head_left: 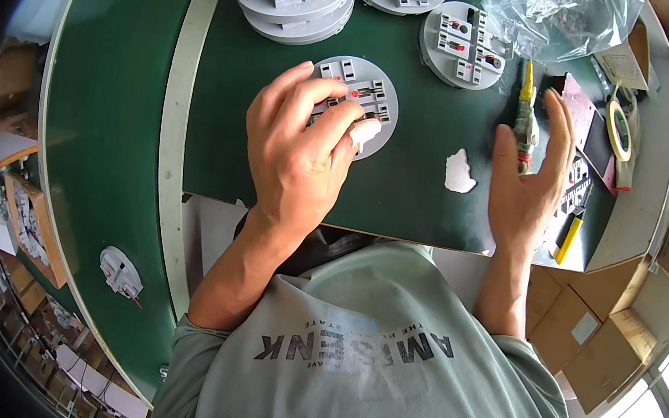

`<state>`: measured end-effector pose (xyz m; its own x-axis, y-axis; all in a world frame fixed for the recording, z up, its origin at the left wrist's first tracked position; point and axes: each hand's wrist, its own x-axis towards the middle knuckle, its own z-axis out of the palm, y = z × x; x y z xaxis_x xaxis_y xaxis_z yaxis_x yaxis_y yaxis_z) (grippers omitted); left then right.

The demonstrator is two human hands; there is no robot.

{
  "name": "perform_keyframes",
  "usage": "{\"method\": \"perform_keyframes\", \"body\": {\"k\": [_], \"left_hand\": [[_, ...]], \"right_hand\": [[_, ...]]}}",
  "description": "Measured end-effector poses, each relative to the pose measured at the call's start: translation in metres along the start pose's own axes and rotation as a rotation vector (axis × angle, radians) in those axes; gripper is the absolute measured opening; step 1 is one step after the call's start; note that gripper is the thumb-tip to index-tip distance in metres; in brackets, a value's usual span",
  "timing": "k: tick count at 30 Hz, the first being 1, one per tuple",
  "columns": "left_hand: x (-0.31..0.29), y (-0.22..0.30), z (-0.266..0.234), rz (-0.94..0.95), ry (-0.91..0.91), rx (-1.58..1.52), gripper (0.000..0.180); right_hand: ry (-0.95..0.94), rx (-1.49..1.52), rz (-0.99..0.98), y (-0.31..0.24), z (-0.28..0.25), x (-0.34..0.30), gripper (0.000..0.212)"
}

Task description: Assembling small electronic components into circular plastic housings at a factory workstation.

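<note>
A round grey plastic base (387, 91) lies on the green tabletop, with small slotted parts and red pieces on its face. My left hand (302, 135) is curled over its left and lower side, fingertips bent onto the parts and partly hiding them. Something white (365, 132) shows at the thumb; whether it is a wrapping or a loose scrap I cannot tell. My right hand (529, 178) is open, thumb and fingers apart, around the lower end of a powered screwdriver (525, 119) with a yellow tip. No firm grip on the tool is visible.
Stacked grey bases (291, 6) stand at the back, with another finished-looking base (464, 46) to their right. Clear plastic bags (562, 20), a tape roll (620, 130) and a yellow-handled cutter (569, 240) lie rightward. A white scrap (460, 172) sits mid-table. A green conveyor belt (111, 142) runs along the left.
</note>
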<state>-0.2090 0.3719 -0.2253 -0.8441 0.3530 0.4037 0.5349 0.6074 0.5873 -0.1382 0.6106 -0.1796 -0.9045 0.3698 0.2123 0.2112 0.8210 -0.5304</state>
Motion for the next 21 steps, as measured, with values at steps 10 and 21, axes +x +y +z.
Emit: {"method": "perform_keyframes", "body": {"k": [10, 21], "left_hand": [[0.017, -0.001, -0.01, 0.049, -0.034, 0.093, 0.02], [0.028, -0.009, -0.024, 0.119, -0.151, 0.129, 0.015]], "right_hand": [[-0.345, 0.223, -0.448, -0.045, 0.079, 0.02, 0.118], [-0.341, 0.25, -0.464, -0.044, 0.084, 0.023, 0.117]]}}
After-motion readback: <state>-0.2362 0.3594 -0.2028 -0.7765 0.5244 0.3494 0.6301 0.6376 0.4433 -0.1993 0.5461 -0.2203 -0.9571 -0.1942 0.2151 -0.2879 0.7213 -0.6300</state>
